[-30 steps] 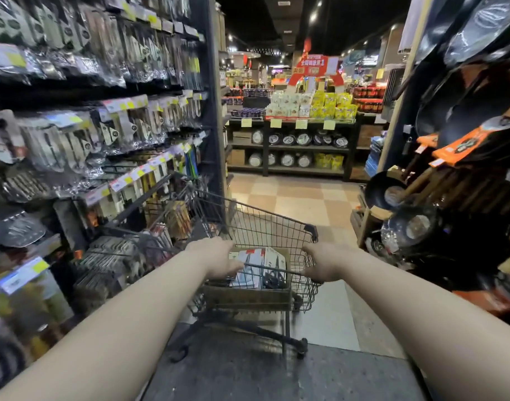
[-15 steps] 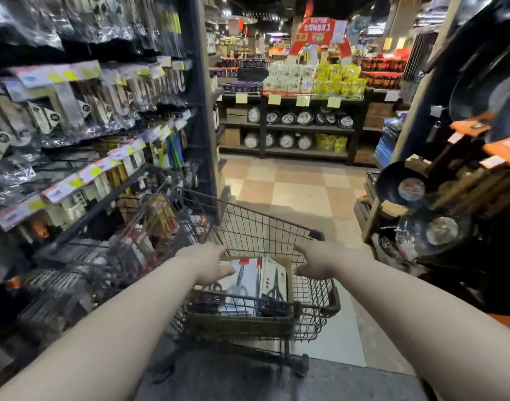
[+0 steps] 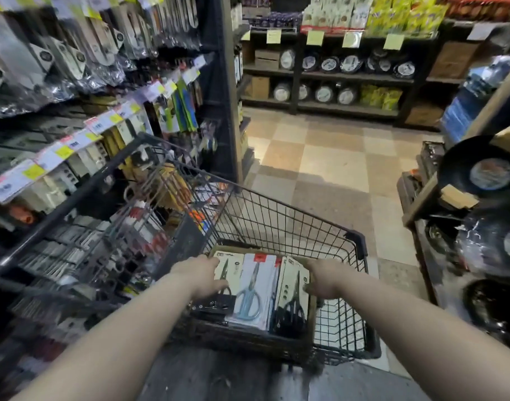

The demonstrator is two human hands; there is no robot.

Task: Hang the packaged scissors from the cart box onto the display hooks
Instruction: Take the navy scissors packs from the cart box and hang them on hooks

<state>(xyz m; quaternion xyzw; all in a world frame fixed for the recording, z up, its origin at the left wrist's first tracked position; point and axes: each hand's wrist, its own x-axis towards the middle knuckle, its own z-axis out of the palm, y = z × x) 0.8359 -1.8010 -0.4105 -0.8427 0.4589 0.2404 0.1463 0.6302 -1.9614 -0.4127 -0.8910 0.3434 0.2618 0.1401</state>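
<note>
A brown cardboard box (image 3: 248, 341) sits in the near end of a black wire cart (image 3: 291, 206). Several packaged scissors lie in it: a blue-handled pack (image 3: 252, 296) in the middle, a black-handled pack (image 3: 294, 299) to its right. My left hand (image 3: 201, 274) holds the box's left side, its fingers curled over onto the leftmost pack. My right hand (image 3: 323, 280) grips the box's right edge. The display hooks (image 3: 74, 146), with yellow price tags and hanging packaged tools, fill the rack close on the left.
The cart's left side stands against the hook rack. Black pans (image 3: 479, 172) hang and stack on a display at the right. A checkered tile aisle (image 3: 335, 157) runs ahead to dark shelves (image 3: 329, 76) of pans and yellow packs.
The view has tilted down and come closer to the cart. Both hands stay at the box's sides, and the scissors packs now show in full.
</note>
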